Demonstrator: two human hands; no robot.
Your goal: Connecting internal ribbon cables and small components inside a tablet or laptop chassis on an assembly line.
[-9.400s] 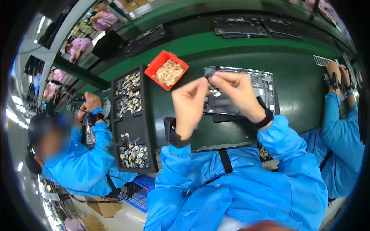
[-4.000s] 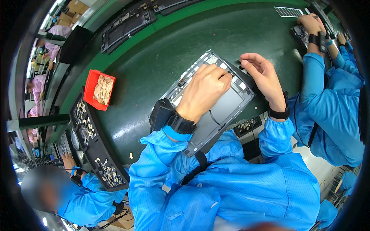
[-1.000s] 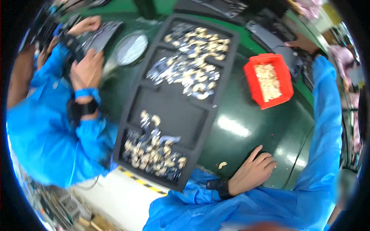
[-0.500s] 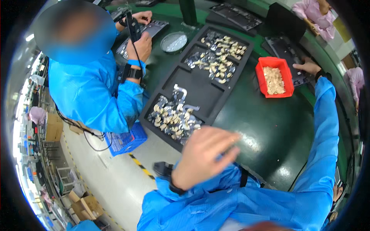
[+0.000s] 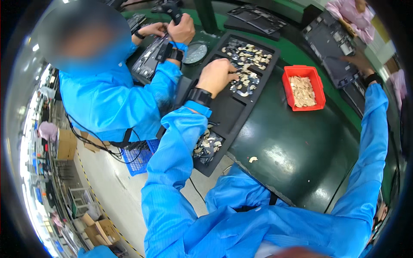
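My left hand (image 5: 217, 76) is over the black compartment tray (image 5: 223, 116). Its fingers are drawn together among small curved pale-and-dark pieces (image 5: 246, 81) in a far compartment; whether one is pinched is hidden. At the far right, my right hand (image 5: 360, 62) grips the near edge of a dark laptop casing panel (image 5: 329, 53), which is tilted up. More curved pieces (image 5: 210, 146) fill the tray's near compartment, partly hidden by my left forearm. On the green table, a single pale curved piece (image 5: 252, 159) lies near the front edge.
A red bin (image 5: 320, 96) of pale curved pieces stands on the green table (image 5: 279, 133) between the tray and my right arm. Dark panels (image 5: 258, 19) are stacked at the back. On the left, a co-worker in blue (image 5: 112, 99) holds a tool over another panel, beside a round clear dish (image 5: 195, 52).
My left hand has moved from the near table edge to the tray's far compartment. My right hand has raised and tilted the casing panel. A pale curved piece now shows on the table.
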